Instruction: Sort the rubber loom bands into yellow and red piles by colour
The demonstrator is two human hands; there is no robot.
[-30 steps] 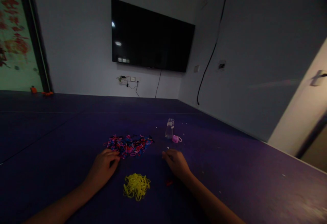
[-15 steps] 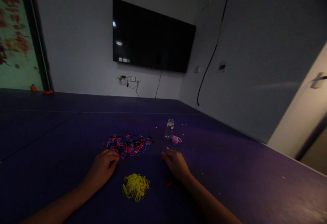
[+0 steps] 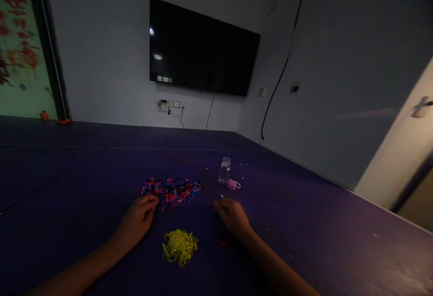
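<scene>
A pile of small rubber bands [image 3: 179, 193] in pink, red, blue and black lies on the dark purple floor. My left hand [image 3: 139, 217] is at its near left edge, thumb and fingertips drawn together; whatever is between them is too small to make out. Closer to me, between my forearms, sits a heap of yellow rubber bands [image 3: 180, 247]. On the other side my right hand [image 3: 233, 217] rests on the floor with its fingers curled in, and no object shows in it. Something small and red [image 3: 223, 243] lies by the right wrist, in shadow.
A clear bottle [image 3: 224, 171] is beyond my right hand, with a pink looped cap [image 3: 232, 184] beside it. White specks dot the floor. A television [image 3: 203, 48] hangs on the far wall, and a black cable [image 3: 280, 75] runs down the right wall.
My left hand has shifted slightly up, and its fingertips sit a little farther over the edge of the multicoloured pile. The right hand is almost still.
</scene>
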